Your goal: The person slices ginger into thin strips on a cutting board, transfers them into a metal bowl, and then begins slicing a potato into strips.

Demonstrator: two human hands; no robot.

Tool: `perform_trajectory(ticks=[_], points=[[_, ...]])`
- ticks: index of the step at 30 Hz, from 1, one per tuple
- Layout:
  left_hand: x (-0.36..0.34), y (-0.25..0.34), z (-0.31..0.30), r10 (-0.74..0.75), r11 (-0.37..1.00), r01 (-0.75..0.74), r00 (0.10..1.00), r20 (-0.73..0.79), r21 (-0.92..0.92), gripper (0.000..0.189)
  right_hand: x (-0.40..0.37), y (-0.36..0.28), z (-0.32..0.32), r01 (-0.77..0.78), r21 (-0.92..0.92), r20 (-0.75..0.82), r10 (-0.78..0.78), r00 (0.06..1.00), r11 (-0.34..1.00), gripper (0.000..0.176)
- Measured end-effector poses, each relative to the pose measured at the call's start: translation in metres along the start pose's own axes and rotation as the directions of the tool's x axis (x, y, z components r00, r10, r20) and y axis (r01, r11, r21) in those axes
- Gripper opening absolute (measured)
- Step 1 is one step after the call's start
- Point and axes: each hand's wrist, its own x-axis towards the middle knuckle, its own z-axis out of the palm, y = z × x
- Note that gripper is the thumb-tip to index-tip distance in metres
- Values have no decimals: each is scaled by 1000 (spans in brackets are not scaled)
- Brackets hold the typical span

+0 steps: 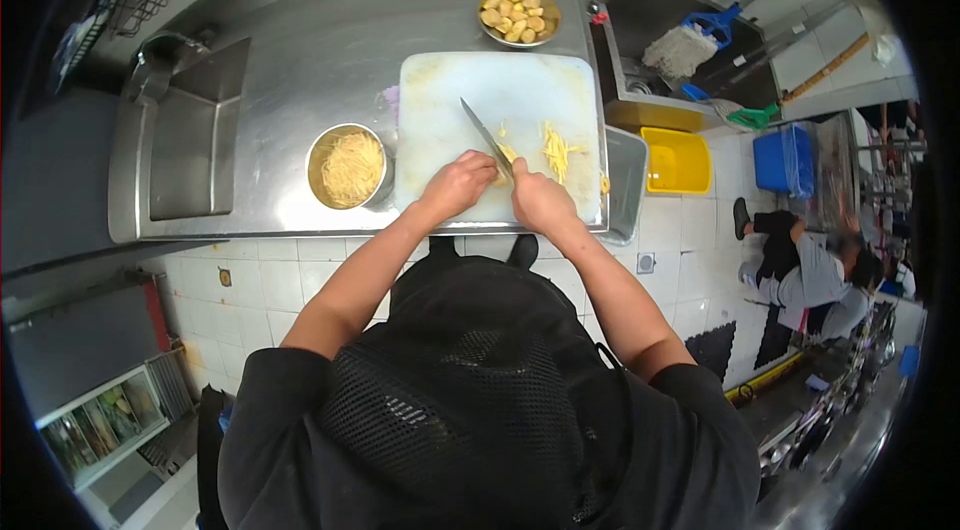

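Note:
On the white cutting board (450, 90), my right hand (542, 198) grips the handle of a kitchen knife (482, 130), its blade pointing to the far left. The fingers of my left hand (460, 182) are bent and press on pale yellow slices (502, 178), perhaps ginger, beside the blade; they are mostly hidden. To the right of the knife lies a small heap of thin yellow strips (556, 152). A metal container (384, 192) full of fine pale shreds (352, 168) stands left of the board. Behind the board is a metal bowl (484, 28) of peeled, yellowish chunks (516, 14).
The steel counter (300, 60) has a sink (195, 145) at its left. Beyond its right edge are a grey bin (626, 170), a yellow tub (678, 160) and a second sink (640, 50). A person (810, 265) sits low at far right, near a blue bin (780, 162).

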Motion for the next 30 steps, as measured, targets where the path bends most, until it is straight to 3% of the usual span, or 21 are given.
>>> perform_trajectory(ticks=[7, 10, 14, 16, 22, 25, 30], points=[[3, 0, -16, 48, 998, -51, 994, 103, 22, 26, -22, 4, 8, 26, 22, -34, -26, 999, 999, 27], [2, -3, -13, 26, 997, -35, 991, 130, 65, 21, -38, -6, 6, 33, -21, -26, -33, 999, 999, 25], [-1, -3, -11, 17, 998, -24, 992, 122, 63, 22, -42, -10, 8, -9, -44, 46, 11, 999, 999, 24], [-1, -6, -10, 52, 997, -58, 993, 108, 55, 21, -19, -4, 29, 35, 41, -113, -30, 993, 999, 23], [-2, -7, -8, 21, 999, -25, 995, 99, 33, 23, -31, -16, -1, 8, 4, 22, -8, 1000, 1000, 24], [-2, -9, -6, 34, 999, -37, 996, 83, 32, 19, -11, -11, 22, 40, 31, -60, -38, 997, 999, 26], [-1, -8, -8, 66, 997, -67, 997, 39, 33, 18, -23, -13, 11, 23, 9, -28, -23, 999, 1000, 26]])
